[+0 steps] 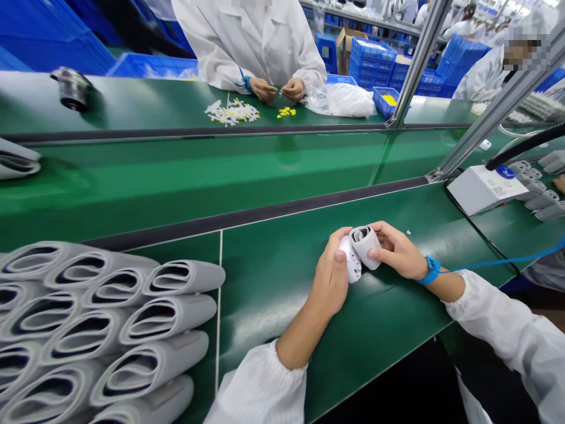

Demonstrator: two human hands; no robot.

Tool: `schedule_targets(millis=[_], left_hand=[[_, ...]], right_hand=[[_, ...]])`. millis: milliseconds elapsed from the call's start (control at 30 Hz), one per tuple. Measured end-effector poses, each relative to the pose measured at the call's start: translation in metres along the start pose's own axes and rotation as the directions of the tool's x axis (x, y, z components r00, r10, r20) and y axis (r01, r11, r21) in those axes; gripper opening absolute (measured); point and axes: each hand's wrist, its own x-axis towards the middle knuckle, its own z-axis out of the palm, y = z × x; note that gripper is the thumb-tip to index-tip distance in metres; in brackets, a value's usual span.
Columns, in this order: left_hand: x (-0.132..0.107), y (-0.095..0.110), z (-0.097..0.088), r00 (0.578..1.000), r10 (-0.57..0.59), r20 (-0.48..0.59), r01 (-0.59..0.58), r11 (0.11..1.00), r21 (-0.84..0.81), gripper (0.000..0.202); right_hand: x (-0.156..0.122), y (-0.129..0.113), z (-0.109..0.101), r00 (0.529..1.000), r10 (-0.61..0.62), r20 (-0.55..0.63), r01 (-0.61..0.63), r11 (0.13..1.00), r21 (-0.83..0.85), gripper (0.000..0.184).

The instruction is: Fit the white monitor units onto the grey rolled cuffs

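From my remote post I see the left hand (331,278) curled around a smooth white piece (351,259) pierced with small holes. The right hand (398,250) pinches a coiled, matte grey roll (366,248), soft-looking, pressed up against it. Both pieces sit above the glossy green bench (273,288). Off left, I note stacked grey bands (176,316), thick-edged, folded into flattened loops.

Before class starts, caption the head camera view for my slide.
Left hand holds a white piece, right hand a rolled grey band, over a green bench.
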Motion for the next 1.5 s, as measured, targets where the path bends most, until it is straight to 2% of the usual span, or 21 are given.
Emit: schedule_targets(millis=[133,267,367,433,567,667,867,1067,1300,1500], left_hand=[[-0.002,0.002,0.004,0.999,0.031,-0.027,-0.029,0.998,0.049,0.086],[-0.005,0.006,0.01,0.994,0.037,-0.107,-0.023,0.991,0.13,0.084],[-0.008,0.007,0.012,0.988,0.029,-0.153,-0.002,0.985,0.173,0.083],[-0.009,0.007,0.012,0.988,0.056,-0.147,-0.027,0.981,0.194,0.082],[-0.007,0.003,0.008,0.979,0.135,-0.151,-0.087,0.955,0.284,0.078],[-0.003,-0.001,0.006,0.984,0.078,-0.162,-0.024,0.95,0.313,0.075],[0.004,-0.001,0.002,0.985,-0.021,-0.171,0.036,0.996,0.086,0.055],[0.011,0.004,0.002,0.969,-0.191,-0.157,0.163,0.971,-0.177,0.052],[0.015,0.013,-0.005,0.973,-0.225,-0.054,0.207,0.952,-0.227,0.036],[0.016,0.01,-0.008,0.973,-0.231,0.007,0.225,0.936,-0.27,0.039]], right_hand=[[-0.002,-0.002,0.005,1.0,-0.018,-0.016,0.017,0.999,-0.036,0.049],[-0.007,-0.003,0.012,0.998,-0.043,-0.041,0.04,0.997,-0.073,0.047],[-0.009,-0.002,0.017,0.993,-0.095,-0.063,0.085,0.987,-0.139,0.045],[-0.01,0.0,0.019,0.989,-0.133,-0.06,0.121,0.978,-0.169,0.046],[-0.007,0.003,0.015,0.973,-0.227,-0.048,0.214,0.958,-0.19,0.05],[-0.005,0.005,0.009,0.958,-0.284,-0.04,0.264,0.927,-0.268,0.05],[-0.004,0.0,0.001,0.941,-0.338,0.036,0.328,0.877,-0.351,0.05],[-0.003,-0.006,-0.005,0.901,-0.413,0.135,0.428,0.788,-0.442,0.048],[-0.003,-0.006,-0.009,0.879,-0.431,0.204,0.474,0.744,-0.471,0.056],[-0.003,-0.009,-0.008,0.863,-0.443,0.242,0.503,0.717,-0.483,0.055]])
